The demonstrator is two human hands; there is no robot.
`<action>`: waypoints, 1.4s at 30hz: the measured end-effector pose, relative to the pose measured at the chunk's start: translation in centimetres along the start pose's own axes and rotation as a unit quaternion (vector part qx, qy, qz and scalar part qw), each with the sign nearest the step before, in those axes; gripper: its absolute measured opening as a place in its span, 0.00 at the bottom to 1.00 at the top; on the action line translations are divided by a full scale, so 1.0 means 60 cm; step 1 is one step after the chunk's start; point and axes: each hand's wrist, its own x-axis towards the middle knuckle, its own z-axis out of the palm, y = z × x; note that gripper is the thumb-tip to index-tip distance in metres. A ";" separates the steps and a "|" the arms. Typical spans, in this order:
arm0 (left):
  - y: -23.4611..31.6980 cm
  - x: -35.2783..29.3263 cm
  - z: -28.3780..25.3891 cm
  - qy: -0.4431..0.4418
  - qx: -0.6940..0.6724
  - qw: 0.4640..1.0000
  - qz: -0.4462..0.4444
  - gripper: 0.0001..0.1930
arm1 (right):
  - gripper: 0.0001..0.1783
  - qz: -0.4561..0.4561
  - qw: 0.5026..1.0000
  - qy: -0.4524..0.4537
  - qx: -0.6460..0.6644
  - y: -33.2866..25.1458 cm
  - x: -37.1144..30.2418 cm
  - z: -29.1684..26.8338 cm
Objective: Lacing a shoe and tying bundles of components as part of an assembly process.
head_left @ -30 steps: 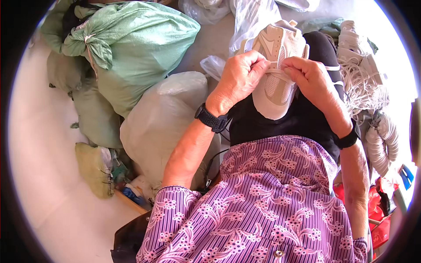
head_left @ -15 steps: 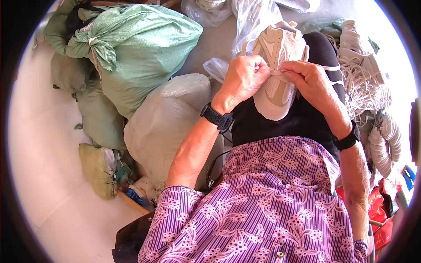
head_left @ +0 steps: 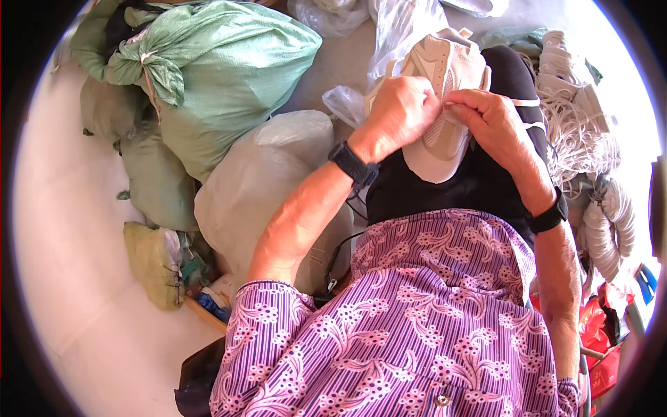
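A beige and white sneaker (head_left: pixel 434 163) rests on my black-trousered lap, its toe toward me. My left hand (head_left: pixel 403 111) is closed over the shoe's left side at the lacing area, its fingertips mostly turned from view; it appears to grip the lace. With thumb and forefinger pinched together, my right hand (head_left: pixel 490 121) holds the white shoelace (head_left: pixel 526 102) at the middle of the shoe. Strands of lace run to the right across my knee. Both hands nearly meet over the tongue, hiding part of the lacing.
At the left are a tied green woven sack (head_left: pixel 236 66) and a whitish plastic sack (head_left: pixel 260 181). Clear plastic bags (head_left: pixel 403 28) lie beyond the shoe. A heap of white laces (head_left: pixel 573 139) is at the right, above bundled laces (head_left: pixel 610 226) and a red bag (head_left: pixel 601 340).
My left hand has turned knuckles-up and shifted slightly right over the shoe, covering more of it. My right hand stays pinched, a little higher in the picture. The whole view has shifted slightly.
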 end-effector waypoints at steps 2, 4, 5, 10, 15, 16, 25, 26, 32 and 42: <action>0.003 0.000 0.004 0.018 0.059 0.995 0.077 0.07 | 0.11 0.005 1.000 -0.008 -0.010 -0.007 -0.002 -0.003; 0.007 0.003 -0.005 0.003 0.174 0.973 0.153 0.07 | 0.11 0.004 1.000 0.000 -0.011 0.001 -0.004 -0.004; 0.008 0.004 -0.013 0.005 0.173 0.973 0.153 0.07 | 0.11 0.005 1.000 0.009 -0.011 0.004 -0.004 -0.005; 0.018 0.044 -0.044 0.003 0.206 0.929 0.306 0.18 | 0.11 0.021 0.999 -0.017 0.017 -0.003 -0.001 -0.004; 0.015 0.086 -0.062 -0.155 0.253 0.888 0.352 0.21 | 0.11 0.034 0.999 -0.034 0.023 -0.004 0.003 -0.001; 0.023 0.092 -0.071 -0.184 0.281 0.870 0.360 0.22 | 0.11 0.044 0.998 -0.033 0.027 -0.007 0.001 -0.002; 0.010 0.088 -0.087 -0.288 0.206 0.890 0.289 0.20 | 0.11 0.083 0.995 -0.050 0.007 -0.011 0.014 0.002; 0.000 0.080 -0.081 -0.247 0.169 0.909 0.291 0.20 | 0.11 0.089 0.995 -0.054 0.003 -0.013 0.017 0.001; -0.027 0.054 -0.055 -0.152 0.073 0.949 0.266 0.17 | 0.11 0.092 0.989 -0.093 -0.069 -0.024 0.038 -0.010; -0.041 0.054 -0.054 -0.143 0.017 0.958 0.247 0.10 | 0.11 0.085 0.987 -0.100 -0.088 -0.027 0.052 0.003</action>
